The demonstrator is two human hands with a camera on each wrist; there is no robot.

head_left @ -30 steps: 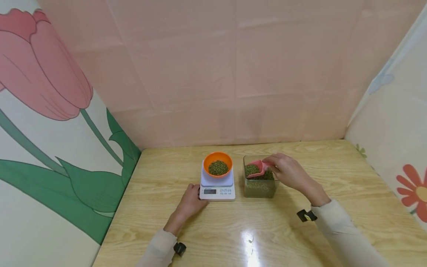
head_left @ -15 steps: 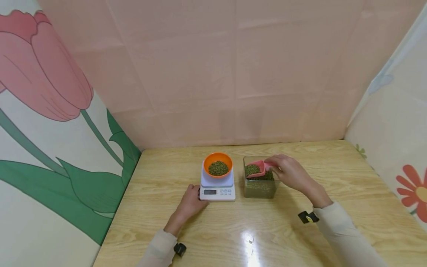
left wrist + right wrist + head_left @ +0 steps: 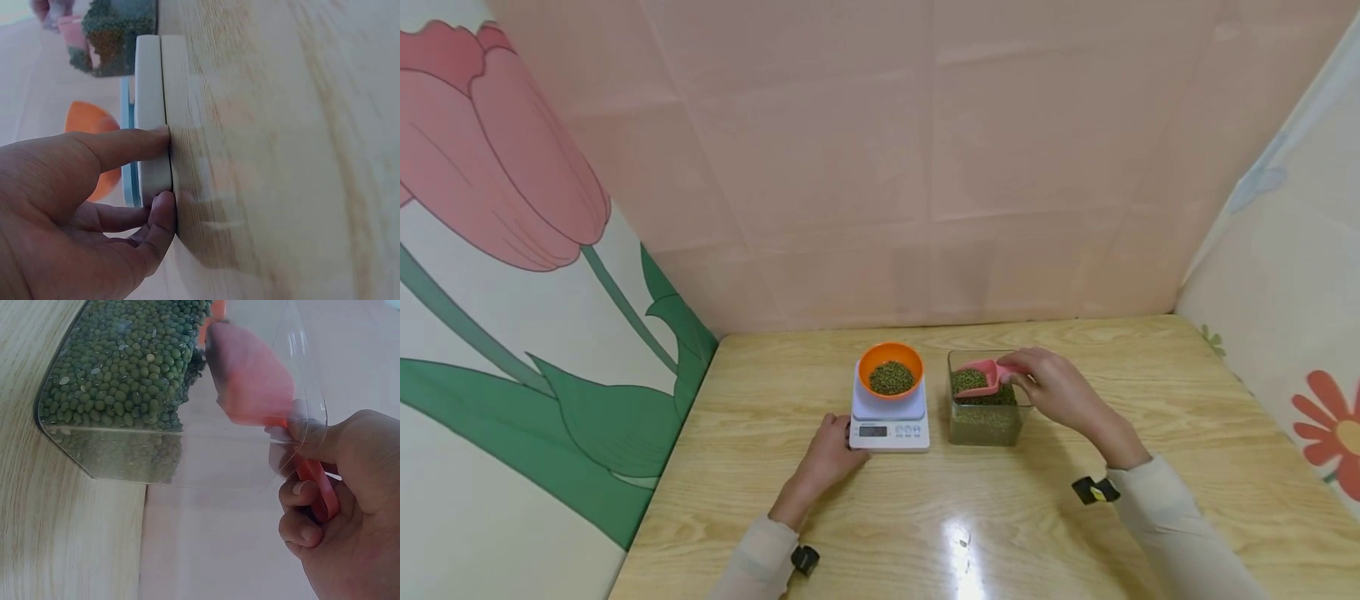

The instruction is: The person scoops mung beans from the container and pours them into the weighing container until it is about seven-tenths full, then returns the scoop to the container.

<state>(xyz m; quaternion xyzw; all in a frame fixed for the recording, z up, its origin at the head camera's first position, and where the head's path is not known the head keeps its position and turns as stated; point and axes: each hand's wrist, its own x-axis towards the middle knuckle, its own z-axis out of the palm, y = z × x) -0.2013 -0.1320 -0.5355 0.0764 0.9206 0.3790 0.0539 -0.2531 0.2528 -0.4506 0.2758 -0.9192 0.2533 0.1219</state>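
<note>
2 bare hands of yours show in the head view. Your left hand (image 3: 829, 454), left of centre, grips the near left corner of a white scale (image 3: 889, 408); the digits on its display (image 3: 872, 432) are too small to read. On the scale's far part sits an orange bowl (image 3: 891, 353) with green beans (image 3: 892, 380) in it. Just right of the scale, upright on the wooden table (image 3: 752, 392), stands a clear container (image 3: 985, 429) holding more beans. Your right hand (image 3: 1058, 390), at the container's right rim, holds a pink scoop (image 3: 992, 377) whose mouth points left, inside the container among the beans. A pink sheet (image 3: 925, 167) rises behind the table, and a painted tulip (image 3: 512, 158) marks the left wall (image 3: 460, 517).

From your left wrist, your thumb (image 3: 134, 147) lies straight along the scale's near side, while your other fingers (image 3: 164, 215) bend against its left side.

From your right wrist, your fingers (image 3: 300, 490) curl round the scoop's handle (image 3: 325, 497), and through the container's clear wall you see the scoop's pink body, with beans below it.
</note>
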